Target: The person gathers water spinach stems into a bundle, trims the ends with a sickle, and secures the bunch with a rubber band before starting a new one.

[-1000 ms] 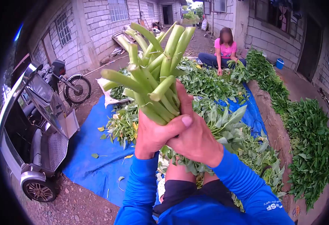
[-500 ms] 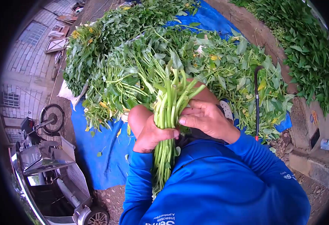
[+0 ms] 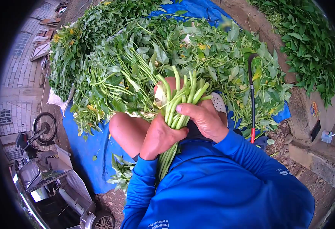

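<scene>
A bundle of green leafy stems (image 3: 180, 114) stands upright in front of the blue shirt, its cut ends fanned out at the top. My left hand (image 3: 161, 136) is wrapped round the bundle low down, thumb across the front. Higher up, on the right side, my right hand (image 3: 205, 119) holds the same stems, thumb on the front and fingers hidden behind. Leaves (image 3: 120, 173) hang out below my left forearm. Beyond my knees lies a wide heap of loose greens (image 3: 144, 57).
Under the heap is a blue tarp (image 3: 83, 152). A black curved handle with a red part (image 3: 252, 95) stands right of the heap. A motorcycle with a sidecar (image 3: 56, 183) is at lower left. More greens (image 3: 309, 49) lie at upper right, near a concrete ledge (image 3: 320, 162).
The bundle's upper ends have spread, and its leafy lower end now shows to the left, under my left forearm. My right hand has moved in against the stems. The view has shifted slightly.
</scene>
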Motion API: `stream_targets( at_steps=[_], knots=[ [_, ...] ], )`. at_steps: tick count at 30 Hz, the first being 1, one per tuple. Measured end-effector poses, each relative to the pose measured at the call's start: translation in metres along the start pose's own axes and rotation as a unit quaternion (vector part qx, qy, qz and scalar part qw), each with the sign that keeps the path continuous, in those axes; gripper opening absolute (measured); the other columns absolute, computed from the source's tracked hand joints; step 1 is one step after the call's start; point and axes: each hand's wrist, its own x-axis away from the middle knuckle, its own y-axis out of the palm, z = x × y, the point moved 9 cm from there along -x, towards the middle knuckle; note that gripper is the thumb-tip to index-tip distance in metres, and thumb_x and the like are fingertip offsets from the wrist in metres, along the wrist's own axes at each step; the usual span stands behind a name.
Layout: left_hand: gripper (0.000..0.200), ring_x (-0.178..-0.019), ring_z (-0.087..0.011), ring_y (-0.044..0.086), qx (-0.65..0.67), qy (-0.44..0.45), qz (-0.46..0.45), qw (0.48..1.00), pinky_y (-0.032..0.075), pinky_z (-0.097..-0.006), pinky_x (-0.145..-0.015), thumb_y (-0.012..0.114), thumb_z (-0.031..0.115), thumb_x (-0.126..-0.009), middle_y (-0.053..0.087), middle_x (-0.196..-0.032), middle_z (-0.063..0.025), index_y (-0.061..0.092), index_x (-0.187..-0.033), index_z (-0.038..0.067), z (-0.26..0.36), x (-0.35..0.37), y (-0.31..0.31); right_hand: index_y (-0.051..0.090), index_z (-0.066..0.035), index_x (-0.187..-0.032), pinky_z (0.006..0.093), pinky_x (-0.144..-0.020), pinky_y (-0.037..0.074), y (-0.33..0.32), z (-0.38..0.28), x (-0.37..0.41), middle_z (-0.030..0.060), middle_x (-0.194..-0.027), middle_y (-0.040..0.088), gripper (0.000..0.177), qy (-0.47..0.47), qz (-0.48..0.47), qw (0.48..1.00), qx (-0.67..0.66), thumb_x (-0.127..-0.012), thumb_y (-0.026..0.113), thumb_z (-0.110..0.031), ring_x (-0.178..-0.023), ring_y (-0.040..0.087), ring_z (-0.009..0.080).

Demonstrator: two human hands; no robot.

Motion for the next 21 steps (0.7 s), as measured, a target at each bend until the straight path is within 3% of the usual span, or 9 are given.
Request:
stream_targets(
  at_steps=[4, 5, 9, 12, 13, 15, 18, 20, 21],
  knots=[
    [0.058, -0.088, -0.0156, 0.063, 0.020, -0.046, -0.014, 0.999, 0.055, -0.0330, -0.082, 0.083, 0.006, -0.077, 0.070, -0.097, -0.0048, 0.059, -0.128, -0.003, -0.020, -0.002, 0.006, 0.056, 0.000, -0.147, 0.0414, -0.110, 0.052, -0.015, 0.025, -0.015, 0.0119, -0.132, 0.068, 0.063, 0.047, -0.010, 0.988, -0.149, -0.087, 0.075, -0.012, -0.122, 0.067, 0.0253],
    [0.057, -0.089, -0.0150, 0.062, 0.048, -0.042, -0.029, 0.998, 0.055, -0.0323, -0.082, 0.085, 0.006, -0.077, 0.069, -0.099, -0.0042, 0.060, -0.128, -0.003, -0.017, -0.004, 0.010, 0.058, 0.000, -0.144, 0.0409, -0.104, 0.055, -0.010, 0.026, -0.017, 0.0116, -0.127, 0.069, 0.060, 0.054, -0.033, 0.980, -0.188, -0.087, 0.075, -0.013, -0.116, 0.068, 0.0255],
    [0.055, -0.093, -0.0147, 0.061, 0.061, -0.111, -0.106, 0.986, 0.053, -0.0316, -0.084, 0.087, 0.008, -0.076, 0.068, -0.101, -0.0034, 0.063, -0.124, -0.003, -0.038, -0.016, 0.011, 0.062, 0.000, -0.135, 0.0365, -0.091, 0.059, 0.002, 0.024, -0.034, 0.0112, -0.116, 0.069, 0.052, 0.101, -0.031, 0.976, -0.189, -0.088, 0.076, -0.016, -0.102, 0.069, 0.0191],
    [0.062, -0.092, -0.0161, 0.063, 0.053, -0.107, -0.122, 0.985, 0.054, -0.0316, -0.087, 0.086, 0.011, -0.076, 0.070, -0.104, -0.0046, 0.058, -0.131, -0.001, -0.032, -0.019, 0.012, 0.055, -0.003, -0.145, 0.0444, -0.095, 0.064, -0.008, 0.027, -0.043, 0.0160, -0.124, 0.071, 0.059, 0.064, -0.042, 0.989, -0.127, -0.089, 0.073, -0.012, -0.105, 0.074, 0.0254],
    [0.065, -0.096, -0.0172, 0.066, 0.070, -0.146, -0.114, 0.980, 0.055, -0.0330, -0.090, 0.090, 0.015, -0.078, 0.071, -0.109, -0.0055, 0.059, -0.132, -0.002, -0.033, -0.018, 0.013, 0.057, -0.002, -0.140, 0.0421, -0.092, 0.064, -0.012, 0.030, -0.041, 0.0161, -0.121, 0.071, 0.055, 0.058, -0.007, 0.990, -0.132, -0.089, 0.073, -0.010, -0.102, 0.074, 0.0247],
    [0.065, -0.099, -0.0175, 0.068, -0.006, -0.040, 0.005, 0.999, 0.056, -0.0333, -0.091, 0.091, 0.016, -0.079, 0.072, -0.110, -0.0059, 0.059, -0.132, -0.002, -0.003, -0.017, -0.010, 0.058, -0.001, -0.137, 0.0409, -0.092, 0.063, -0.006, 0.027, -0.048, 0.0161, -0.121, 0.071, 0.051, 0.028, -0.028, 0.989, -0.144, -0.088, 0.072, -0.009, -0.102, 0.074, 0.0248],
    [0.060, -0.098, -0.0171, 0.071, 0.104, 0.049, 0.048, 0.992, 0.058, -0.0328, -0.091, 0.090, 0.011, -0.081, 0.074, -0.112, -0.0057, 0.060, -0.132, -0.001, 0.010, -0.025, -0.001, 0.061, 0.000, -0.130, 0.0369, -0.091, 0.060, 0.002, 0.008, -0.042, 0.0133, -0.116, 0.072, 0.043, 0.013, -0.043, 0.994, -0.099, -0.088, 0.071, -0.007, -0.101, 0.071, 0.0212],
    [0.052, -0.095, -0.0159, 0.070, 0.144, -0.023, -0.024, 0.989, 0.058, -0.0321, -0.088, 0.088, 0.006, -0.081, 0.074, -0.108, -0.0046, 0.063, -0.127, 0.000, -0.010, -0.030, 0.015, 0.066, 0.000, -0.121, 0.0321, -0.085, 0.057, 0.000, -0.002, -0.035, 0.0074, -0.105, 0.072, 0.035, 0.008, -0.014, 0.999, -0.046, -0.087, 0.071, -0.009, -0.094, 0.069, 0.0150],
    [0.037, -0.092, -0.0129, 0.067, 0.102, -0.052, -0.058, 0.992, 0.057, -0.0300, -0.085, 0.084, 0.003, -0.083, 0.073, -0.100, -0.0020, 0.069, -0.117, 0.000, -0.017, -0.028, 0.018, 0.066, 0.000, -0.129, 0.0351, -0.095, 0.056, -0.006, -0.006, -0.029, 0.0103, -0.121, 0.071, 0.046, -0.001, 0.015, 1.000, -0.018, -0.088, 0.078, -0.017, -0.108, 0.068, 0.0176]
  ],
)
